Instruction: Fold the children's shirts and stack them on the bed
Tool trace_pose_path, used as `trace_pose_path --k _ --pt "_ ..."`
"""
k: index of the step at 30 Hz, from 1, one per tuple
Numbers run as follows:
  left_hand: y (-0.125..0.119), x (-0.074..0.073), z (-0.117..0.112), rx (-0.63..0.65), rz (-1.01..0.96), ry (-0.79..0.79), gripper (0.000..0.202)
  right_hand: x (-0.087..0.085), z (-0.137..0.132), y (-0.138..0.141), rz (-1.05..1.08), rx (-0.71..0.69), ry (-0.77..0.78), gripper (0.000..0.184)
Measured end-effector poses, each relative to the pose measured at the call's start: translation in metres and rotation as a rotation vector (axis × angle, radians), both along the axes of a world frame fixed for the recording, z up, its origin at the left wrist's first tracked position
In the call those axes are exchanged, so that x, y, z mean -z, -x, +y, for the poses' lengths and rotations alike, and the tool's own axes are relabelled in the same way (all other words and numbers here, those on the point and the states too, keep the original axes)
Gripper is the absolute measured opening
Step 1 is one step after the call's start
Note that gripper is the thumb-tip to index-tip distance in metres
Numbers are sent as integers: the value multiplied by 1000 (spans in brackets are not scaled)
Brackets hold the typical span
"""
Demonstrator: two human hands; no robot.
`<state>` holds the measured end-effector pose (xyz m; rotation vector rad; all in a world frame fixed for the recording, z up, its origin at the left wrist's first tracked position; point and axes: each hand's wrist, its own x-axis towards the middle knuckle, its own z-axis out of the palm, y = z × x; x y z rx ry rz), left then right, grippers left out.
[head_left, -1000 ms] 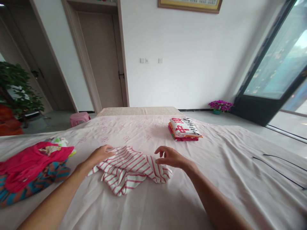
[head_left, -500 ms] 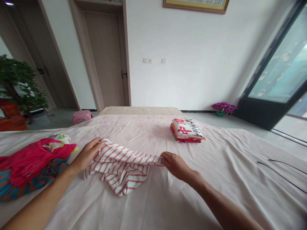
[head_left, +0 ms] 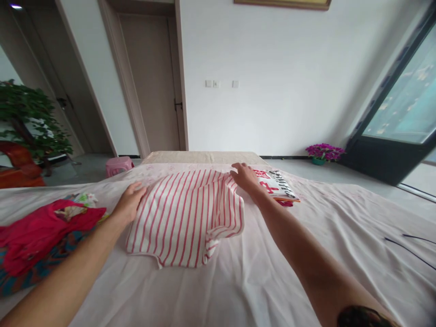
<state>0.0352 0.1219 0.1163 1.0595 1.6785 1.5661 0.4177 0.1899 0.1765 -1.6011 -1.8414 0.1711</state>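
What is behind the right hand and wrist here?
A folded clothes stack, white on top with red and black lettering, red and orange edges below. The right hand and wrist cover its left part.

You have one striped garment (head_left: 173,218), soft off-white cloth with narrow red stripes, placed just left of centre in the lower half of the frame. You see it opened out broad, its stripes running from the far edge to the near edge with a slight lean, the left and middle fairly smooth. Toward the frame's right you find it creased and gathered, with a loose, curled fold at lower right and a small corner dipping from the near edge at lower left.
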Motion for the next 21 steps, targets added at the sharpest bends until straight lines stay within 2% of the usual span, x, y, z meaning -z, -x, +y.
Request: trace_pose_path --k 1,3,5,7,9,12,14,17,21 --pt "5 11 4 -10 19 78 58 8 -1 6 -45 -38 -4 31" --pt "19 34 2 -26 157 167 64 29 -14 15 -52 -244 53 28" --pt "33 51 -10 16 393 125 56 50 -39 19 -10 -506 156 25" --pt "44 60 -29 154 562 83 47 62 -67 19 -1 -725 305 23" --pt "48 59 -52 369 628 109 44 64 -96 13 -113 -814 329 29" --pt "49 52 -86 640 741 160 40 58 -134 -1 -356 -817 311 48" --pt "48 51 -102 715 892 130 39 57 -154 -9 -462 -769 261 43" --pt "47 57 -109 725 1087 43 37 68 -170 -13 -547 -677 173 36" --pt "38 63 -97 573 1241 -30 33 91 -162 -6 -572 -542 85 23"
